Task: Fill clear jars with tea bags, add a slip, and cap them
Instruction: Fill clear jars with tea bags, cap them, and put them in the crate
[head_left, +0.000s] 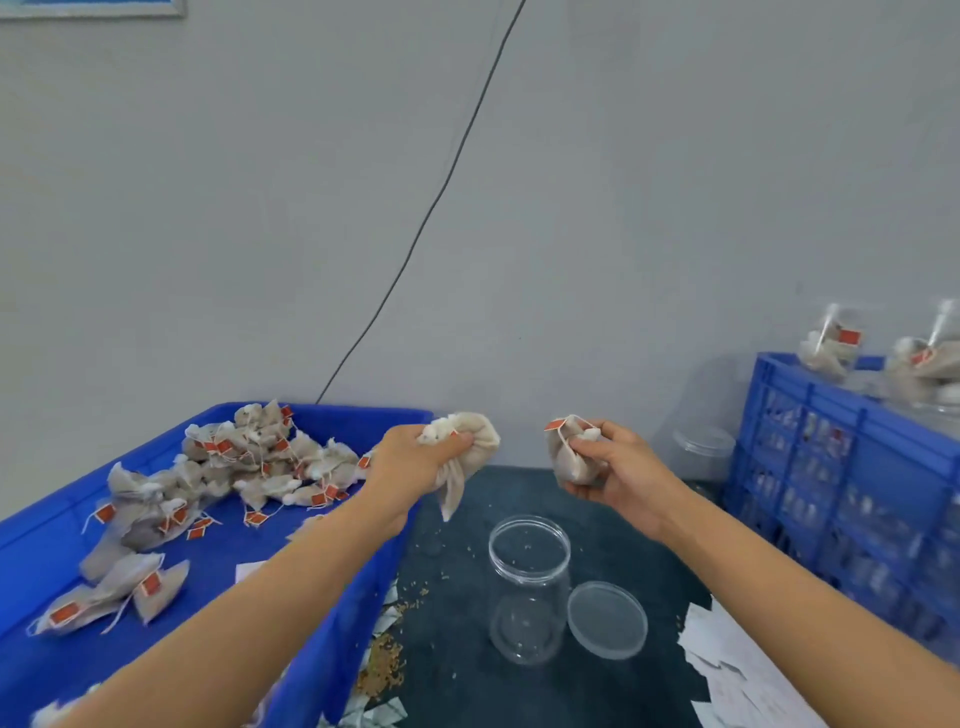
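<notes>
Clear jar (528, 587) open and empty on dark mat between raised hands, left hand (415, 462) and right hand (605, 462) each clutching tea bags (470, 457); best lowered squarely over mouth before release.

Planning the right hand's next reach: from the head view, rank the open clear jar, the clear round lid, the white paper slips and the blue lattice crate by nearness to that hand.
From the right hand:
1. Open clear jar, below and slightly left, on the dark mat.
2. Clear round lid, lying beside the jar's right.
3. White paper slips, lower right, by the forearm.
Blue lattice crate, off to the right: too close to call against the jar.
</notes>
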